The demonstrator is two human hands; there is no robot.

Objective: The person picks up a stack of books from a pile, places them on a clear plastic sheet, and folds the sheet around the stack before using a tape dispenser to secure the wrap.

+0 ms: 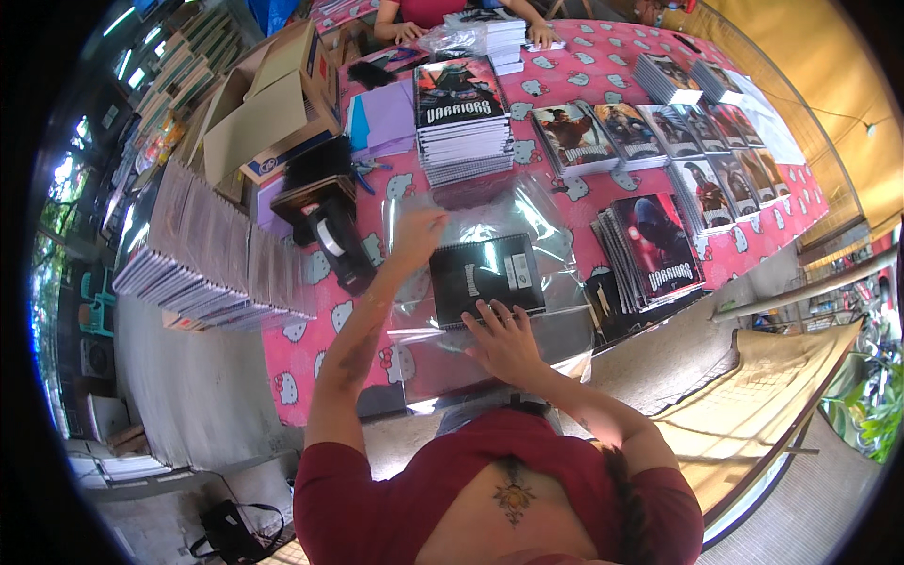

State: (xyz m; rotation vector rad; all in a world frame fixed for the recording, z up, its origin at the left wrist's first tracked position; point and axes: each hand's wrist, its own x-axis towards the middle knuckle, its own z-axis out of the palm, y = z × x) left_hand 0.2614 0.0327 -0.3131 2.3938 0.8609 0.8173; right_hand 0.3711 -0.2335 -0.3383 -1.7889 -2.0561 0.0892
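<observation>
A black spiral-bound notebook, with a pale label at its right, lies on a sheet of clear plastic film in front of me. My right hand rests on its near edge, fingers spread. Just beyond the notebook's far left corner, my left hand is closed, its fingers pinching the film, which is wrinkled and glossy there. A black tape dispenser stands left of my left forearm.
Notebook stacks stand at the far middle; more notebooks lie to the right. Wrapped stacks and an open cardboard box sit left. Scissors lie near purple sheets. Across the table is another person's hand.
</observation>
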